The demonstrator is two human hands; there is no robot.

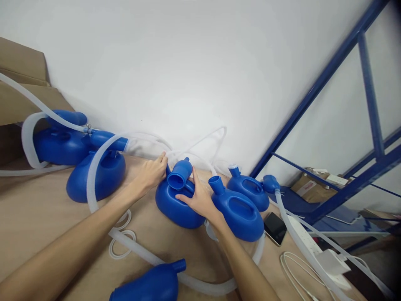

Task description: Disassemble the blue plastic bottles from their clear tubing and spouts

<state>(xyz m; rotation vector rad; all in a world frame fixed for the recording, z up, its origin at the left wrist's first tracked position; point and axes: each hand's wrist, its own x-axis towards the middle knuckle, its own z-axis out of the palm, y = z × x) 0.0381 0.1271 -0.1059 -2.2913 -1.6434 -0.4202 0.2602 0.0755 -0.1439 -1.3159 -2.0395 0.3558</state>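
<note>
In the middle of the table stands a blue plastic urinal bottle (178, 213) with a handle. A blue cup-shaped funnel (181, 174) lies across its top, wide mouth towards me and narrow tip pointing away. My left hand (154, 173) is closed at the bottle's left side, by its neck; its fingertips are partly hidden. My right hand (199, 195) grips the bottle from the right, thumb over the top and forefinger alongside the funnel. Just right of it sits another urinal bottle (239, 219), with its neck uncovered.
More urinal bottles (94, 179) with hoses stand at the left by a cardboard box (23, 67). A loose blue funnel (150, 284) lies in front on a ribbed hose (138, 248). A phone (275, 228), a power strip (303, 234) and a blue metal frame (313, 92) are right.
</note>
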